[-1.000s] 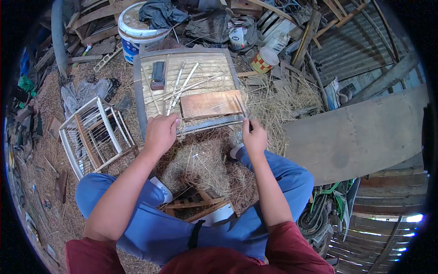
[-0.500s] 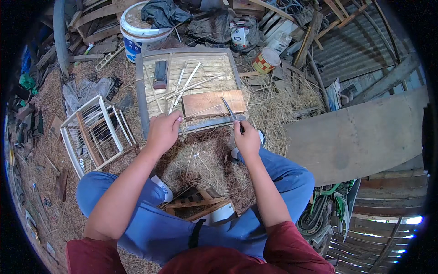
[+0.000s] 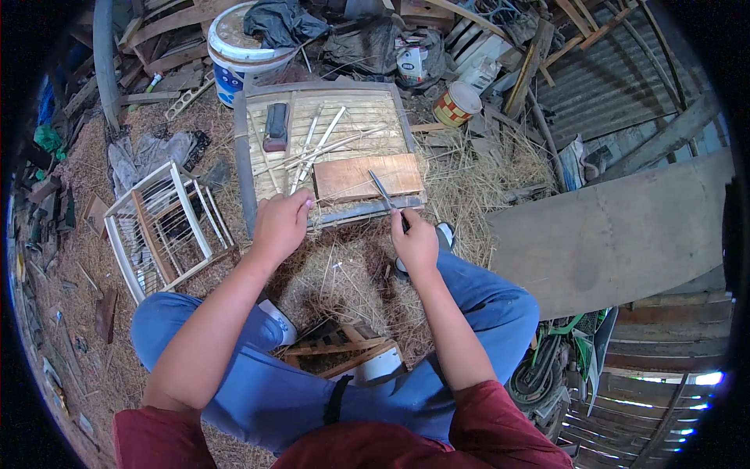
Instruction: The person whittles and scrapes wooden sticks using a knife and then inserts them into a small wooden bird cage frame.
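My left hand (image 3: 283,223) pinches a thin pale stick (image 3: 337,191) that reaches over a flat reddish wood block (image 3: 394,168). My right hand (image 3: 414,238) grips a slim-bladed knife (image 3: 381,187), its blade angled up-left over the block, near that stick. The block lies at the near right of a slatted wooden board (image 3: 383,117) with a grey frame. Several loose pale sticks (image 3: 324,137) lie crossed on the slats, and a dark oblong block (image 3: 276,121) rests at the board's upper left.
A wooden cage (image 3: 176,180) lies left. Behind stand a white-and-blue bucket (image 3: 233,78) and a checked tin (image 3: 457,117). A large flat sheet (image 3: 609,234) spans the right beside a green motorbike (image 3: 547,367). Straw (image 3: 465,187) and wood scraps cover the ground around my legs (image 3: 484,305).
My right hand has moved left and slightly down with the knife, whose blade now slants further leftward over the wood block. My left hand has shifted only slightly.
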`<control>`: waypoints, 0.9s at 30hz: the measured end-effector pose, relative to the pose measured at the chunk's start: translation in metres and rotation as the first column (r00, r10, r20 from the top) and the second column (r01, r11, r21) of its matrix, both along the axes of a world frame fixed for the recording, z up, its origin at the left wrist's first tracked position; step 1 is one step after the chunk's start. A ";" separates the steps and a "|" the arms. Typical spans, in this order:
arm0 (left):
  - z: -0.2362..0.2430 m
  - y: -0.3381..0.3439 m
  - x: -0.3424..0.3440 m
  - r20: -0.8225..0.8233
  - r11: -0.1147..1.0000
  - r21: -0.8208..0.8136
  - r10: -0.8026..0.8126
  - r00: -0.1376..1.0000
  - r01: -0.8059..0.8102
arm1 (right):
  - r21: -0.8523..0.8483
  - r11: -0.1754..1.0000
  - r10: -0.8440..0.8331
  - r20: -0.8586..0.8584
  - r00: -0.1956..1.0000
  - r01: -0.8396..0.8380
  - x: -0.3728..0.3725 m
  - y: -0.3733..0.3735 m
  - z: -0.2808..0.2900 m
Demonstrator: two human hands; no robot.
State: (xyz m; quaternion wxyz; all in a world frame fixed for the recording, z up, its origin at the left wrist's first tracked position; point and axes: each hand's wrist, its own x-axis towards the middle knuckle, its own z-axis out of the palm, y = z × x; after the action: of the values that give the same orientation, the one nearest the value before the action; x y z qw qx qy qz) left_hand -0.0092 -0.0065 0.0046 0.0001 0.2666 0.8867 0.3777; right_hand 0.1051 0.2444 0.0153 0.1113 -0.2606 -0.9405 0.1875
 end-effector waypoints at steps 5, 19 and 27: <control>0.001 0.000 0.000 -0.023 1.000 -0.009 0.005 1.000 -0.006 | -0.048 0.999 0.024 -0.002 1.000 -0.024 0.001 -0.010 0.003; 0.001 0.000 0.000 -0.001 1.000 0.001 0.009 1.000 -0.009 | -0.066 0.994 0.088 0.035 0.995 -0.086 0.002 -0.033 0.007; 0.001 0.002 0.001 -0.053 1.000 0.009 0.017 0.998 -0.017 | 0.004 0.986 0.169 -0.044 0.985 -0.169 0.003 -0.045 0.000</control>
State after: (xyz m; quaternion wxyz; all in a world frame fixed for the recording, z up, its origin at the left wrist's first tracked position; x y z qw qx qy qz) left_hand -0.0077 -0.0050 0.0052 -0.0280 0.2690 0.8870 0.3743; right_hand 0.1081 0.1995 0.0156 0.1156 -0.1756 -0.9566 0.2017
